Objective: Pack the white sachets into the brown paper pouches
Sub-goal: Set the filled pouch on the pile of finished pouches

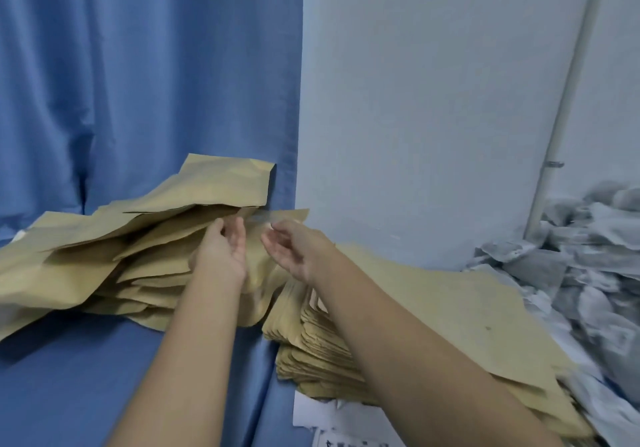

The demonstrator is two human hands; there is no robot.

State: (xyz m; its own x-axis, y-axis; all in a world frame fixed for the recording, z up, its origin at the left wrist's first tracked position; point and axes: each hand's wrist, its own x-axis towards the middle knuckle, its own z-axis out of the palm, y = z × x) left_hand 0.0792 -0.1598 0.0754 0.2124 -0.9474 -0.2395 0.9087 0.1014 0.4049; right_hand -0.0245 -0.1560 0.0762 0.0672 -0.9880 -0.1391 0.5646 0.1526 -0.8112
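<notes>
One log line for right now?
left hand: at pouch, grip unclear | right hand: pinches pouch top | sachets: heaped right, none in hand

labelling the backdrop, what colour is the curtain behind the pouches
Plain blue, no pattern; the curtain shows best in the head view.

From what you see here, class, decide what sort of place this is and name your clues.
Probably an informal hand-packing workspace, not a factory line: stacks of brown paper pouches, a heap of white sachets by the wall, and a blue cloth hung behind as a curtain.
</notes>
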